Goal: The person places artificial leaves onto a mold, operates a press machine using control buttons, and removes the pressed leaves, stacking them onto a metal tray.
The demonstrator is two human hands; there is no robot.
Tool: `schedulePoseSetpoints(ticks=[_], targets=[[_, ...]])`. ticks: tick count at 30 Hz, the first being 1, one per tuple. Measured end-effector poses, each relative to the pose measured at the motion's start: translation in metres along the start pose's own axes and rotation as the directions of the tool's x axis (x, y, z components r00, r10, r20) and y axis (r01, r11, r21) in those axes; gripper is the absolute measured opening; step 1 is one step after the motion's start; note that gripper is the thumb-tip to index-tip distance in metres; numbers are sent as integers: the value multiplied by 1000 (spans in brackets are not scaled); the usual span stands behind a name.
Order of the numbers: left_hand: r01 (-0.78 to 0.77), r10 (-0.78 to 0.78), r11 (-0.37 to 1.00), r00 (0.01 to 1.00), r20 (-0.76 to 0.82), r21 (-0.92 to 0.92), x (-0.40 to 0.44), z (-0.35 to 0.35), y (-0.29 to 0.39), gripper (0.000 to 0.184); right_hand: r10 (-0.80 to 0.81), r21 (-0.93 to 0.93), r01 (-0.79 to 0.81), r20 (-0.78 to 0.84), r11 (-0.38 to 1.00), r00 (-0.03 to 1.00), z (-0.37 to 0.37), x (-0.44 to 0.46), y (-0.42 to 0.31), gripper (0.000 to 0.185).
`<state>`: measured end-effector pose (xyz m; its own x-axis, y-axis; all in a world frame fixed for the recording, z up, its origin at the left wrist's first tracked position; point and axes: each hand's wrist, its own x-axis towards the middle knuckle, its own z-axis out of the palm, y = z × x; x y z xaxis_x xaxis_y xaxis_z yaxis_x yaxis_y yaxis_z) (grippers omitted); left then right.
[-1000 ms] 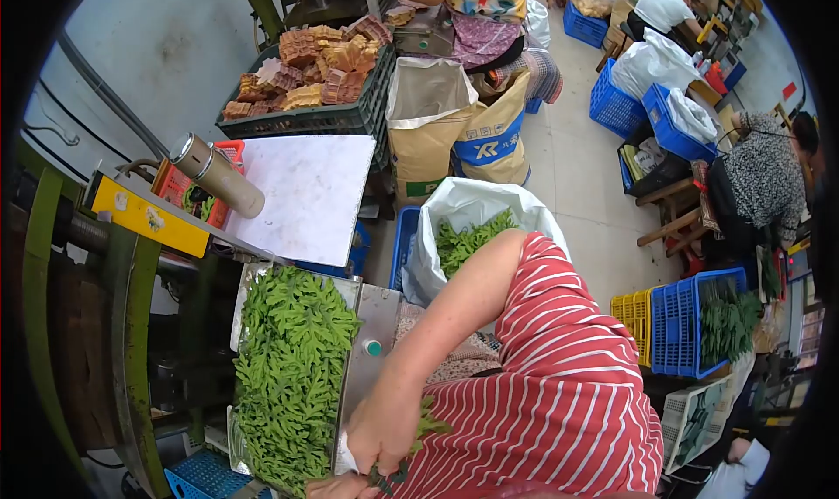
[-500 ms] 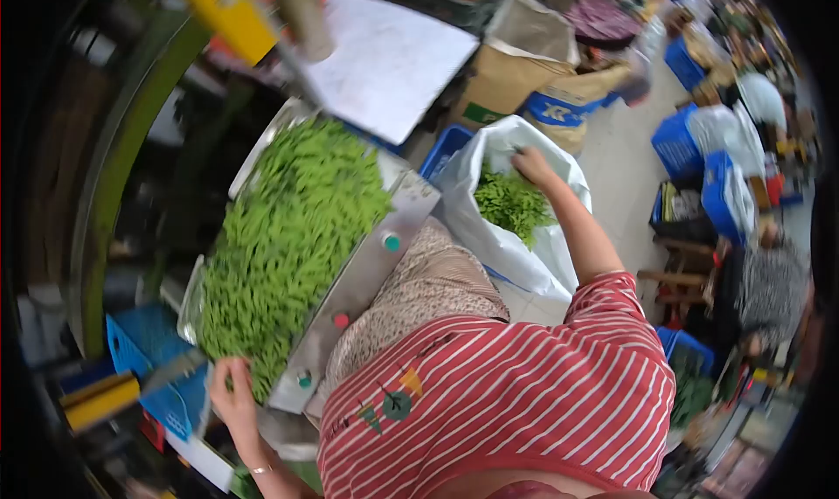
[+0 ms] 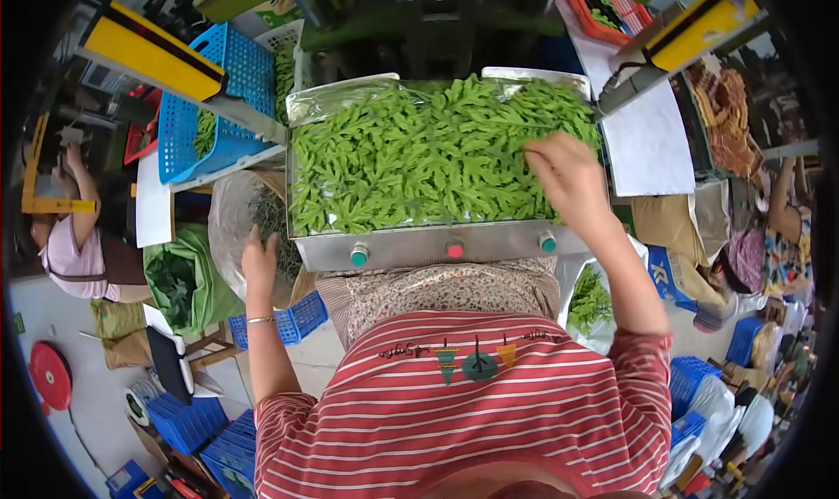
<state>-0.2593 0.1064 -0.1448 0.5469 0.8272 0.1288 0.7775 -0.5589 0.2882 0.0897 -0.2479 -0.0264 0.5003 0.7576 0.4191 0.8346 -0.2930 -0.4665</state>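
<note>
Green lobed leaf pieces (image 3: 437, 162) cover the bed of a metal machine, whose front panel (image 3: 411, 252) carries green and red buttons. My right hand (image 3: 570, 184) is over the right part of the leaves, with thumb and fingers pinched together. Whatever may be between those fingertips is too small to make out. My left hand (image 3: 260, 259) is at the opening of a clear plastic bag (image 3: 229, 228) with dark grey-green bits inside. Its fingers are apart and I see nothing in them. By my right forearm, a white sack (image 3: 570, 276) holds more leaf pieces (image 3: 591, 300).
Yellow posts (image 3: 157, 51) flank the machine on the left and right (image 3: 706, 23). A light-blue basket (image 3: 188, 141) stands at left, near a green bag (image 3: 188, 272). White boards (image 3: 648, 141) lie beside the machine. Other people sit at both far sides.
My view has swung left to face the machine. My right hand has come out of the white sack to the leaves on the bed. My left hand has moved to the clear bag.
</note>
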Motion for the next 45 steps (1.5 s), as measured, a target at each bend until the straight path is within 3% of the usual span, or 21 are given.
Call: schedulePoseSetpoints(ticks=[1, 3, 4, 8, 12, 15, 19, 23, 28, 34, 38, 45], targets=[[-24, 21, 999, 998, -65, -38, 0, 5, 3, 23, -95, -51, 95, -3, 994, 995, 19, 18, -4, 12], [-81, 60, 991, 979, -194, -105, 0, 15, 13, 21, -137, -172, 166, 165, 971, 977, 40, 49, -18, 10], [-71, 50, 992, 981, -189, -107, 1, 14, 24, 21, -140, -170, 170, 176, 971, 974, 50, 60, -22, 10], [-151, 102, 868, 987, -128, -473, 12, -32, 113, 15, 130, -389, 101, 523, 916, 842, 80, 94, -30, 12], [-389, 367, 713, 916, -162, -583, 22, -34, 185, 14, 153, -311, 36, 562, 950, 813, 94, 104, -27, 14], [-509, 524, 522, 825, -214, -684, 33, -18, 226, 12, 139, -264, 14, 553, 965, 821, 95, 108, -22, 14], [-490, 581, 511, 802, -136, -706, 46, -11, 253, 11, 66, -190, 34, 493, 981, 868, 93, 105, -14, 12], [-438, 603, 530, 796, -40, -726, 50, 5, 253, 10, -157, -79, 217, 462, 973, 873, 103, 103, -4, 5], [-377, 568, 578, 823, 25, -724, 52, 2, 250, 10, -93, -281, 250, 473, 927, 876, 98, 106, -15, 12], [-347, 577, 621, 809, 111, -703, 51, 5, 258, 10, -202, -229, 287, 335, 930, 920, 108, 101, -10, 12], [-496, 634, 698, 764, 124, -516, 50, 13, 259, 7, -208, -211, 320, 425, 924, 881, 110, 98, -8, 11], [-466, 595, 710, 798, 97, -527, 44, 1, 257, 7, -50, -313, 228, 488, 922, 871, 103, 98, -13, 14]])
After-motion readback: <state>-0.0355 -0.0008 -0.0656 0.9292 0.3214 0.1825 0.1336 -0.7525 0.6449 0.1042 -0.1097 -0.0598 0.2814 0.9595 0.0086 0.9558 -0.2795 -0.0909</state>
